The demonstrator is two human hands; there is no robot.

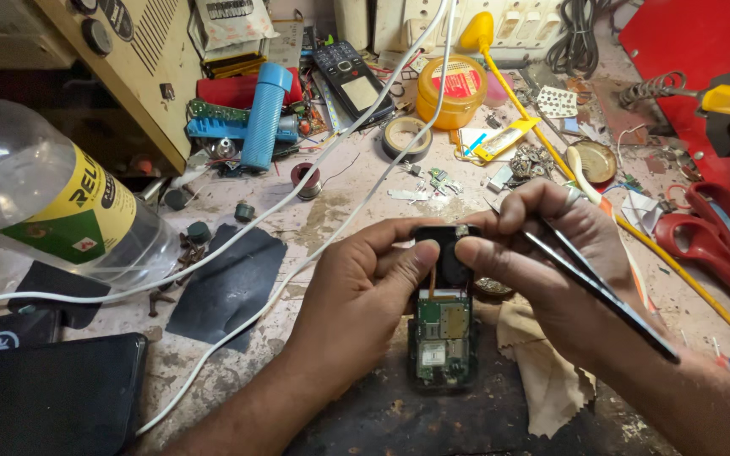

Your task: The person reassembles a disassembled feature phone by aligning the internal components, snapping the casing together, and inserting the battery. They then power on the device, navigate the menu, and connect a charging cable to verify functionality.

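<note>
An opened mobile phone [443, 338] with its green circuit board bare lies on a dark mat in front of me. My left hand [356, 291] grips its upper left side, thumb resting on the black top part. My right hand [551, 262] holds dark tweezers [601, 295] that slant down to the right, and its thumb and forefinger pinch the phone's top edge. A ring shows on one right finger.
A clear plastic bottle [52, 203] lies at the left. White cables [323, 169] cross the bench. A blue cylinder [264, 114], black keypad phone [348, 80], orange tub [451, 91], tape roll [407, 137], red scissors [716, 241] and a beige cloth [542, 363] surround the work spot.
</note>
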